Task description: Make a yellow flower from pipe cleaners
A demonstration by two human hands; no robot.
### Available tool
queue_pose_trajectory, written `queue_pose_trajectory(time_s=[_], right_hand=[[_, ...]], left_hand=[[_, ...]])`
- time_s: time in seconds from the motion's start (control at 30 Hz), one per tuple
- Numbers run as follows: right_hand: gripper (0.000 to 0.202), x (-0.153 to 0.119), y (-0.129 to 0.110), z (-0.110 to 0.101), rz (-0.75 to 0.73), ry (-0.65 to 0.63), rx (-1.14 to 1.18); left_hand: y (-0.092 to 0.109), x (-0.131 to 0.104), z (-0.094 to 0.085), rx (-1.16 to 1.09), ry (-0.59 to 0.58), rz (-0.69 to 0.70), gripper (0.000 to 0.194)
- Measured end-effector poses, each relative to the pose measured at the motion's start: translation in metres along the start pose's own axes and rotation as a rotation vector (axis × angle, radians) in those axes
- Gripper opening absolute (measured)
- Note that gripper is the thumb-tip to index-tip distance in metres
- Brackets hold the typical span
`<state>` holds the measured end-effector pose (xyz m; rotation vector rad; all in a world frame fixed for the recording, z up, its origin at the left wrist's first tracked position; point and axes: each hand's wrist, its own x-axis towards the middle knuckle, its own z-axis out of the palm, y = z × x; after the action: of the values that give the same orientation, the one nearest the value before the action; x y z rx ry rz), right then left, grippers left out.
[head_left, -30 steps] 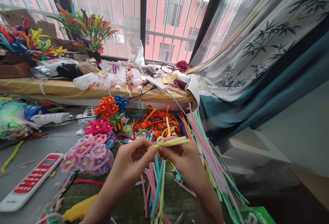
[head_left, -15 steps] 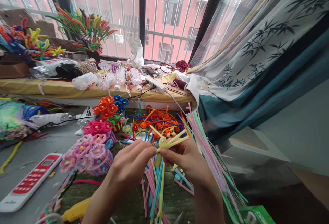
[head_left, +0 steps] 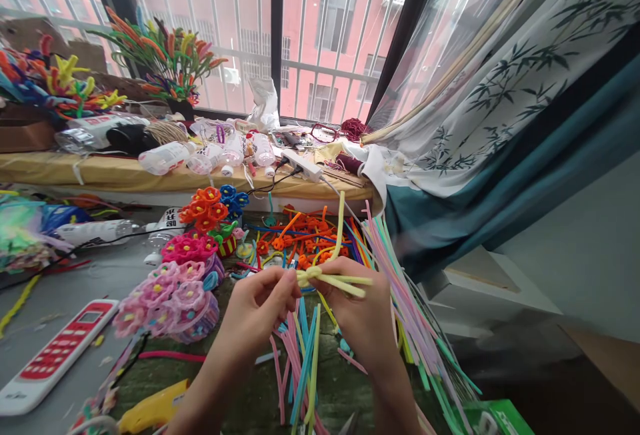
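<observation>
Between my two hands is a pale yellow pipe-cleaner piece (head_left: 314,272), bent into small loops at its middle. My left hand (head_left: 265,305) pinches its left end between thumb and fingers. My right hand (head_left: 353,302) grips the other side; two straight ends stick out rightward across it and one longer stem (head_left: 341,222) points up. Part of the piece is hidden by my fingers. Below lie loose pink, blue and yellow pipe cleaners (head_left: 305,362) on the dark green table surface (head_left: 240,382).
Pipe-cleaner flower pots (head_left: 187,295) stand to the left, near a white remote-like device (head_left: 60,355) and a yellow glue gun (head_left: 153,408). Orange pieces (head_left: 310,232) lie behind my hands. A long pastel bundle (head_left: 400,288) leans at right, above a green box (head_left: 493,418). Bottles (head_left: 165,157) line the sill.
The yellow piece has been turned: its loop now lies flatter and one stem stands upright. My left hand's fingers have curled into a pinch, and my right hand has rotated.
</observation>
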<state>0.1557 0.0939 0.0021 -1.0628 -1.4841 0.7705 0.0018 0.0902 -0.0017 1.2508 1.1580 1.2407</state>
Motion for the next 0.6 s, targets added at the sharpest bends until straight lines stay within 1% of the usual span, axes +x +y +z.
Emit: queue_pose_trajectory(time_s=[0.07,0.17,0.23,0.33,0.37,0.4,0.53,0.6], right_hand=[[0.013,-0.001,0.001,0.002,-0.108,0.004,-0.071],[0.019,-0.001,0.003,0.005,-0.231,-0.003,-0.125],[0.021,-0.001,0.005,0.007,-0.241,0.007,-0.155],[0.02,-0.001,0.007,0.01,-0.164,0.044,-0.177],[0.019,-0.001,0.008,0.011,-0.124,0.055,-0.168],[0.018,-0.001,0.008,0.012,-0.083,0.063,-0.151],[0.011,0.001,0.01,0.015,0.074,0.071,-0.044],[0.009,0.003,0.012,0.014,0.167,0.073,0.026]], left_hand=[[-0.003,0.002,0.0,-0.141,-0.053,-0.086,0.035],[-0.007,0.005,-0.002,-0.228,-0.119,-0.119,0.036],[-0.009,0.007,-0.003,-0.236,-0.126,-0.111,0.034],[-0.01,0.008,-0.005,-0.209,-0.134,-0.077,0.029],[-0.01,0.008,-0.005,-0.173,-0.14,-0.046,0.026],[-0.011,0.008,-0.005,-0.11,-0.142,0.014,0.022],[-0.017,0.009,-0.004,0.178,-0.093,0.374,0.005],[-0.02,0.011,-0.004,0.238,-0.057,0.496,0.005]])
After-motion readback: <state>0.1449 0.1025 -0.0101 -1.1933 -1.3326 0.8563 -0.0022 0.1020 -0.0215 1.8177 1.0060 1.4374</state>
